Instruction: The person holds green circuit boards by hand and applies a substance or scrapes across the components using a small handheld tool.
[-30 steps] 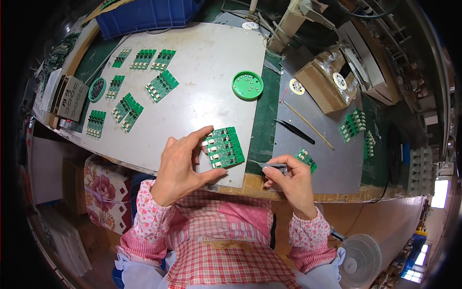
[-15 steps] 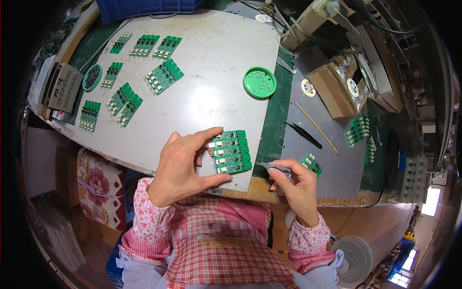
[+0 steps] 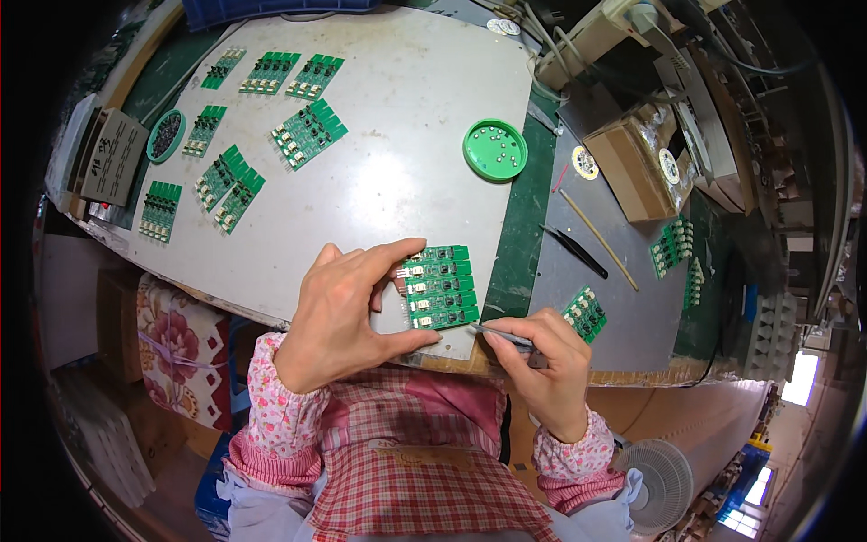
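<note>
My left hand (image 3: 339, 312) grips a green circuit board panel (image 3: 440, 287) by its edges, thumb at the near side and index finger at the far side. Rows of white connectors and small black parts cover the panel, and pins stick out on its left. In my right hand (image 3: 551, 366) is a pair of grey tweezers (image 3: 513, 339), pinched between thumb and fingers. Their tip is at the panel's near right corner; whether it touches cannot be made out. Just beyond my right hand lies a smaller green board (image 3: 585, 316).
Several green boards (image 3: 309, 135) lie on the grey sheet at left. A green dish (image 3: 495, 150) holds small silvery parts; a green-rimmed dish (image 3: 166, 136) holds dark ones. Black tweezers (image 3: 578, 251), a thin stick (image 3: 600, 239) and a cardboard box (image 3: 632, 167) are at right.
My right hand has brought the tweezers' tip left and down to the panel's near right corner. My left hand still holds the panel. The whole view has shifted slightly.
</note>
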The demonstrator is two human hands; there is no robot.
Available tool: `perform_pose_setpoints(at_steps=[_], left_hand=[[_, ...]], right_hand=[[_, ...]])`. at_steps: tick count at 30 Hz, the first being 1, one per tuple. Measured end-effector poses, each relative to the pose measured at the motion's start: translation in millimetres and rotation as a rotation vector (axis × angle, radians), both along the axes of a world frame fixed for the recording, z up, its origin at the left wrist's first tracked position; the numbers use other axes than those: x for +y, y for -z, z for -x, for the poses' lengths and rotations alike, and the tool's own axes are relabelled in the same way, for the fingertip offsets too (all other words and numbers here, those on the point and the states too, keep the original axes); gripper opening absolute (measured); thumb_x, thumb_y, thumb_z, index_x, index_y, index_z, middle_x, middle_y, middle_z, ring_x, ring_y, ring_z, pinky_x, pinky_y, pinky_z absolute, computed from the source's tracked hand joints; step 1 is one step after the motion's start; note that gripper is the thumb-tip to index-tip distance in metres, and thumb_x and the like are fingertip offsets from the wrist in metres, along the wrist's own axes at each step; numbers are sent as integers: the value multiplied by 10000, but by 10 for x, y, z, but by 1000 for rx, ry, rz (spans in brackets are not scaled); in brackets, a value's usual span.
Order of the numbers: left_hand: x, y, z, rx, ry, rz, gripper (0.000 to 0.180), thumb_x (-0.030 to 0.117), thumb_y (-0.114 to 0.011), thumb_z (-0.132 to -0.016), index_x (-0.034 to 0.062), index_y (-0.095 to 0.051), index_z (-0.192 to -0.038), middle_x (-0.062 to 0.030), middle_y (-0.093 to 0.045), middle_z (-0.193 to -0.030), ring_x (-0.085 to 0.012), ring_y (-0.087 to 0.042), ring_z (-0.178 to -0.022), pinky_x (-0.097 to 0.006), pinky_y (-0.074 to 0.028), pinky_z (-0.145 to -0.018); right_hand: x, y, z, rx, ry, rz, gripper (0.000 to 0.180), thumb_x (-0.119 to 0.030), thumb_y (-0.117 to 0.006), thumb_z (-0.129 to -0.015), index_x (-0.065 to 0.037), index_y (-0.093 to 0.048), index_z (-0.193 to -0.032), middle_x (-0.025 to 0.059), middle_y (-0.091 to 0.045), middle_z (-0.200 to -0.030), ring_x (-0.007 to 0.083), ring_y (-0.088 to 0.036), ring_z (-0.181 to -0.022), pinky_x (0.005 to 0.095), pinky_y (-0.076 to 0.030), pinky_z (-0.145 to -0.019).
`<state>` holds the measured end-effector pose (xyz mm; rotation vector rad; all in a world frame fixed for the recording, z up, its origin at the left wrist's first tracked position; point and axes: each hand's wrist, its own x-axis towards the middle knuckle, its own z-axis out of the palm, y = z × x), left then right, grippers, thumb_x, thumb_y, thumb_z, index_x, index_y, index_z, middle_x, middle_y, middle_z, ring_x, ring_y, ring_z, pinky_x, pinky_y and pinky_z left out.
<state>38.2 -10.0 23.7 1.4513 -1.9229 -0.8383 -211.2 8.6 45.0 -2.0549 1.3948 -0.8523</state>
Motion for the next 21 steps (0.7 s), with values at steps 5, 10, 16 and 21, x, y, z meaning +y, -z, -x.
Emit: perform_pose_setpoints(at_steps=[5, 10, 16, 21], left_hand=[[0, 11, 3, 5, 0, 24, 917, 323, -1007, -572, 120, -655, -1393, 27, -618, -859, -118, -491, -666, -303, -345, -751], [-6, -33, 0, -6, 11, 18, 864, 294, -979, -599, 93, -649, -1373, -19, -699, -941, -161, -566, -682, -324, -360, -737], [5, 30, 8, 4, -13, 49, 906, 323, -1003, -566, 127, -660, -1381, 20, -633, -865, -128, -485, -653, -304, -355, -747], [4, 33, 11, 2, -10, 65, 911, 325, -1001, -569, 122, -658, -1388, 19, -636, -867, -128, -485, -652, -303, -356, -744]], right_hand=[[22, -27, -46, 29, -25, 15, 176, 7, -847, -806, -20, -786, -969, 78, -714, -832, 207, -635, -724, 324, -474, -636], [-2, 34, -65, 42, -54, 150, 181, -18, -851, -807, -47, -770, -966, 57, -677, -793, 211, -608, -675, 329, -462, -572], [-7, 27, -90, 80, -69, 173, 186, -13, -848, -807, -48, -769, -973, 53, -675, -793, 207, -609, -675, 332, -461, -574], [-19, 42, -93, 98, -68, 187, 186, -11, -849, -803, -46, -768, -967, 51, -670, -784, 208, -606, -670, 333, -460, -572]])
